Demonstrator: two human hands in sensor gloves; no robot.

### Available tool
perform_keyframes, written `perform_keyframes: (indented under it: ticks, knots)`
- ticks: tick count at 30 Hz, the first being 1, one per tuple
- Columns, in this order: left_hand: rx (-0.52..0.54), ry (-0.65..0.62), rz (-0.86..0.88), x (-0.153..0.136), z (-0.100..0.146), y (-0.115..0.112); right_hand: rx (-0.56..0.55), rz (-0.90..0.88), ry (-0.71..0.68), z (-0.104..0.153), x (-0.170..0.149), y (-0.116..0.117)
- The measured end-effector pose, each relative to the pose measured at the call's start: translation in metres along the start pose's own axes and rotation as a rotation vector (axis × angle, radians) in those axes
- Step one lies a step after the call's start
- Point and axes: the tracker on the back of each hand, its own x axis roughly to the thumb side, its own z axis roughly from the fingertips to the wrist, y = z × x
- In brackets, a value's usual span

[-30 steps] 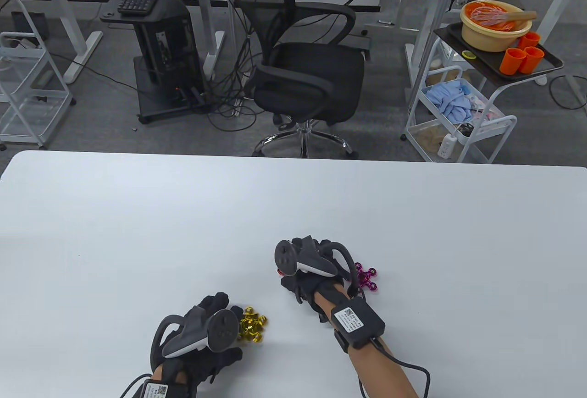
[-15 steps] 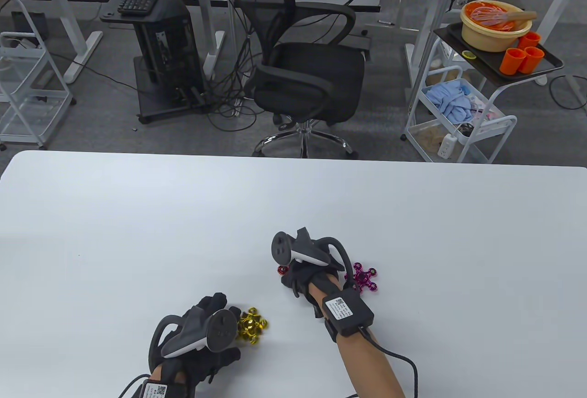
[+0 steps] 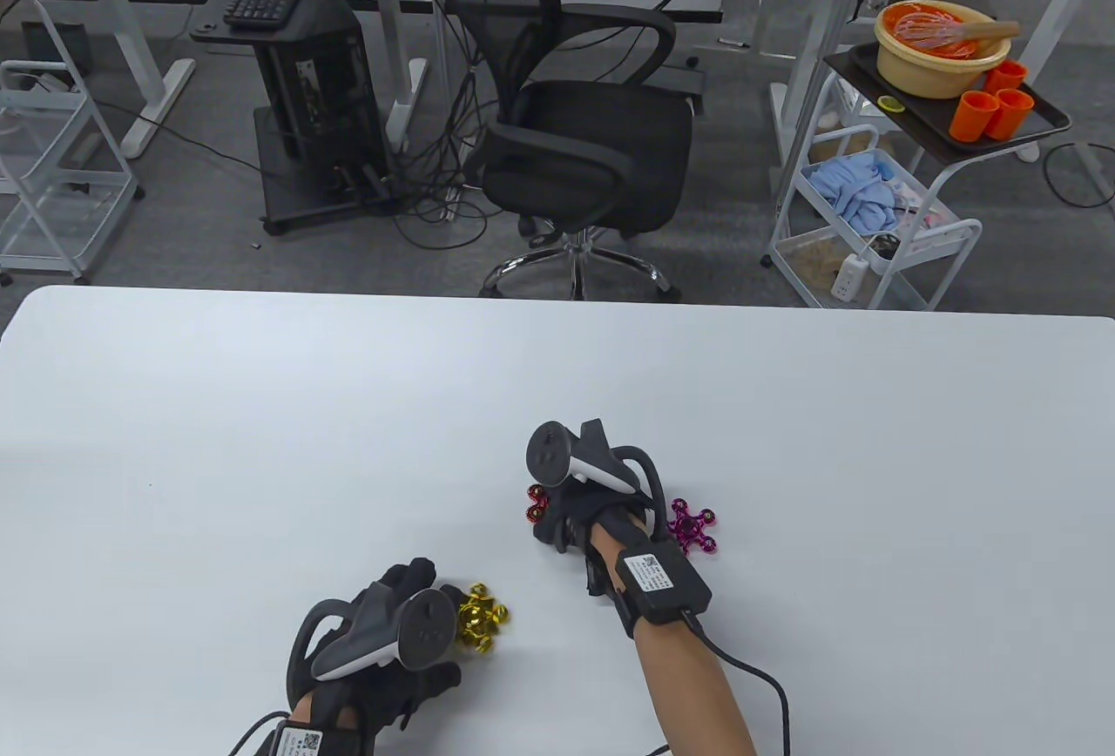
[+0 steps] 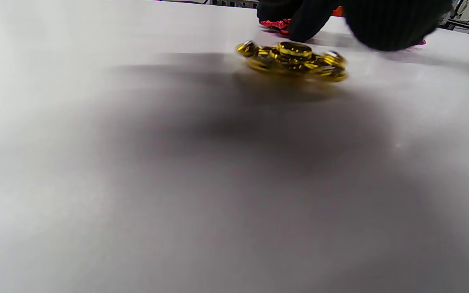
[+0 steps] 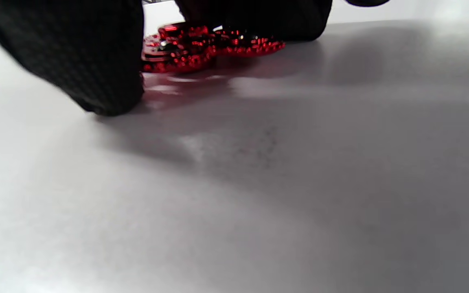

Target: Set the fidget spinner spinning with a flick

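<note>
A gold fidget spinner lies on the white table, just right of my left hand. Its arms are blurred in the left wrist view, where one left fingertip hangs above it without touching. My right hand is bent down over a red spinner, which is mostly hidden under it. In the right wrist view the red spinner lies flat, with one finger on the table beside it and other fingers down at its far side.
A magenta spinner lies on the table just right of my right wrist. Beyond the table's far edge stand an office chair and a cart with a bowl and orange cups.
My right hand shifted slightly up and left, then settled, and more of the red spinner shows at its left. The gold spinner's arms have turned. My left hand has barely moved.
</note>
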Motion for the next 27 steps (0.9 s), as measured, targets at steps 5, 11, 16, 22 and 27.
perform_keyframes:
  ticks: [5,11,16,22,27]
  knots:
    - [0.003,0.002,-0.004,0.000,0.000,0.000,-0.005,0.031,0.043,0.001,-0.004,-0.001]
    - [0.003,0.004,-0.005,-0.001,0.000,0.000,-0.030,0.088,0.021,0.001,0.001,-0.003]
    - [0.005,0.004,-0.008,0.000,0.001,0.001,-0.148,0.105,-0.035,0.007,-0.001,-0.003]
    - [0.018,0.007,0.002,-0.003,0.002,0.002,-0.268,0.096,-0.155,0.053,0.002,-0.018]
    - [0.004,-0.004,-0.005,0.001,0.000,-0.001,-0.267,0.070,-0.265,0.107,0.005,-0.007]
